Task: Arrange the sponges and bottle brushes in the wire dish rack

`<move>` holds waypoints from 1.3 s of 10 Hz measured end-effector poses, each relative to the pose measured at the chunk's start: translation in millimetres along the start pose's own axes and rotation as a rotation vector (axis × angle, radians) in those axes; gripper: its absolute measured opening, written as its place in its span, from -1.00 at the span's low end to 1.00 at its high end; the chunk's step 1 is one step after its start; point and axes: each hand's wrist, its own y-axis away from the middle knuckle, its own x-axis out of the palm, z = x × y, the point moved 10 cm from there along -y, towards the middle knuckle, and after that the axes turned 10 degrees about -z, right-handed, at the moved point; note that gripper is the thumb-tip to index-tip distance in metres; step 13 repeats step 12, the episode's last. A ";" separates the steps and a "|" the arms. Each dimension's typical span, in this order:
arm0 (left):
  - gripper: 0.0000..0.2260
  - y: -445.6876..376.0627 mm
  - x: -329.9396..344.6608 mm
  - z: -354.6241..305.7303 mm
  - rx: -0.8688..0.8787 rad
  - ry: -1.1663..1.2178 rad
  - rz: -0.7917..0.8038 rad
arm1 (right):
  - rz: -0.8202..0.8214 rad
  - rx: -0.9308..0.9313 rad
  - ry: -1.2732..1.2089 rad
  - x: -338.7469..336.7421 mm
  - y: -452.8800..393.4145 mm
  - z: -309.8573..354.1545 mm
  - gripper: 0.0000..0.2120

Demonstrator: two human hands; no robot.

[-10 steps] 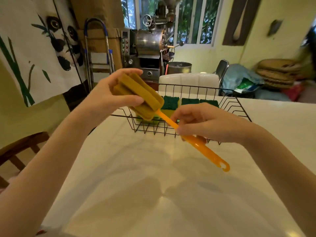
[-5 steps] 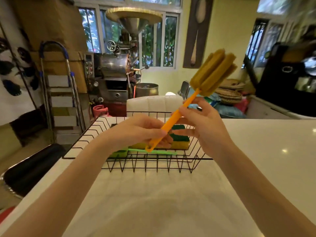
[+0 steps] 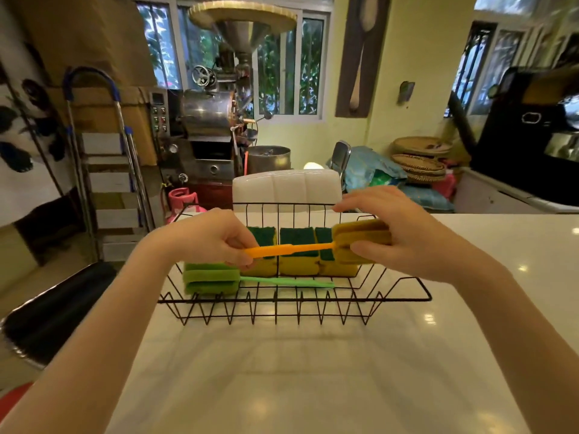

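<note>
A black wire dish rack (image 3: pixel 404 298) stands on the white table. Inside it three yellow sponges with green tops (image 3: pixel 297 245) lie side by side along the far half. A green bottle brush (image 3: pixel 216 278) lies along the near side, its sponge head to the left. I hold an orange bottle brush (image 3: pixel 300 249) level above the rack. My left hand (image 3: pixel 210 238) pinches the handle end. My right hand (image 3: pixel 404 233) grips its mustard sponge head at the right.
The white table (image 3: pixel 297 371) stretches toward me. A white chair back (image 3: pixel 286 187) stands behind the rack. A black stool (image 3: pixel 53 311) sits left of the table, with a step ladder (image 3: pixel 103 170) and a metal roasting machine (image 3: pixel 216 120) beyond.
The orange brush swung from upright, head high, down to level over the rack. My right hand shifted from the handle to the sponge head. My left hand stays at the handle end.
</note>
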 end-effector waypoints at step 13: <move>-0.73 -3.5 59.7 -15.0 0.000 -0.078 0.222 | 0.156 0.135 -0.143 2.4 10.9 -4.3 -0.70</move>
